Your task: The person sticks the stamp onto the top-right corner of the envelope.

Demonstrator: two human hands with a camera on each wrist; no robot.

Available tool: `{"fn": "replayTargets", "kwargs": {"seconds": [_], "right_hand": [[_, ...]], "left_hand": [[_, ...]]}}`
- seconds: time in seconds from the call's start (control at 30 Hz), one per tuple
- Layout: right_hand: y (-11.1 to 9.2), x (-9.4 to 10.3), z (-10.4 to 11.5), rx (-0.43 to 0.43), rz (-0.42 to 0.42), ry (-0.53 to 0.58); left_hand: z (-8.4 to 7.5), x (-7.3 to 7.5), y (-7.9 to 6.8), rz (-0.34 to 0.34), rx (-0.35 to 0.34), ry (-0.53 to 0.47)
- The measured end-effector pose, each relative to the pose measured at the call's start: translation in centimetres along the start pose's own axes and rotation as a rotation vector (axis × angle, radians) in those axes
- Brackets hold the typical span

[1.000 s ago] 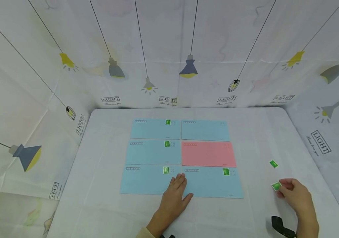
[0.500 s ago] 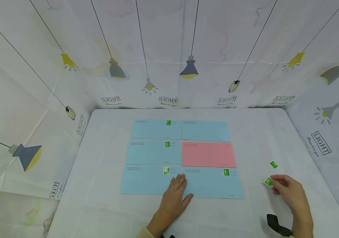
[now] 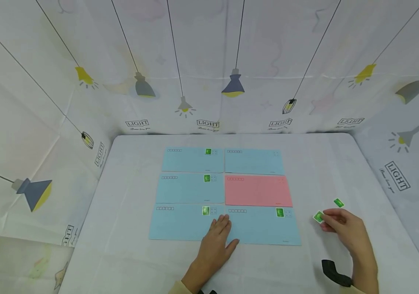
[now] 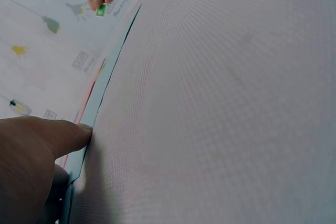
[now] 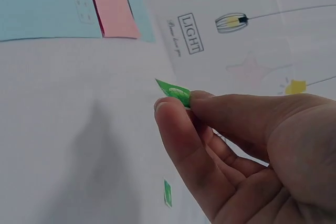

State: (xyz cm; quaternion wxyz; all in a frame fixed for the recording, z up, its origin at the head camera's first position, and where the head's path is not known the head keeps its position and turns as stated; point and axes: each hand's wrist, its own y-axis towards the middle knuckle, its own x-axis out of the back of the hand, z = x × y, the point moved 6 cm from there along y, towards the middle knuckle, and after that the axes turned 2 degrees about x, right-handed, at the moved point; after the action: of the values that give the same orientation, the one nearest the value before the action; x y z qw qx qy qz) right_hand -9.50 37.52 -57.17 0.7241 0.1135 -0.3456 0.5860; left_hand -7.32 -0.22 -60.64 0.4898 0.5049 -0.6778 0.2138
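My right hand (image 3: 348,228) pinches a green stamp (image 3: 318,217) between thumb and forefinger, above the table to the right of the envelopes. In the right wrist view that stamp (image 5: 175,92) sticks out past the fingertips. With fingers extended, my left hand (image 3: 214,245) rests flat across the meeting edges of the two front blue envelopes (image 3: 180,226). Green stamps lie on the left-column envelopes and on the front right envelope (image 3: 264,230). The pink envelope (image 3: 257,192) and the back right blue envelope (image 3: 253,163) show bare stamp corners.
Another green stamp (image 3: 339,203) lies loose on the white-covered table (image 3: 121,204), just beyond my right hand. A white curtain (image 3: 209,49) printed with lamps surrounds the table at the back and sides. A black strap (image 3: 336,274) projects beside my right wrist.
My right hand has moved left and slightly away from me, toward the envelopes, carrying the pinched stamp. The left hand has stayed in place on the envelopes.
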Motion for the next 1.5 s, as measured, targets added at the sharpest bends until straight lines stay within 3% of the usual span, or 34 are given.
{"fn": "replayTargets", "kwargs": {"seconds": [0.23, 0.5, 0.97, 1.3, 1.5], "right_hand": [[0.1, -0.6, 1.4, 0.059, 0.027, -0.006], [0.1, -0.7, 2.2, 0.070, 0.047, -0.014], [-0.2, -0.7, 1.9, 0.022, 0.053, 0.009], [-0.5, -0.8, 1.8, 0.047, 0.034, 0.014], [-0.5, -0.7, 1.5, 0.021, 0.008, 0.008]], "left_hand": [[0.1, 0.0, 0.1, 0.000, 0.001, 0.000], [0.0, 0.1, 0.1, 0.010, 0.011, 0.002], [-0.1, 0.3, 0.5, 0.005, 0.015, 0.034], [-0.7, 1.4, 1.7, 0.053, 0.022, 0.110], [-0.9, 2.1, 2.4, 0.061, 0.026, 0.123]]}}
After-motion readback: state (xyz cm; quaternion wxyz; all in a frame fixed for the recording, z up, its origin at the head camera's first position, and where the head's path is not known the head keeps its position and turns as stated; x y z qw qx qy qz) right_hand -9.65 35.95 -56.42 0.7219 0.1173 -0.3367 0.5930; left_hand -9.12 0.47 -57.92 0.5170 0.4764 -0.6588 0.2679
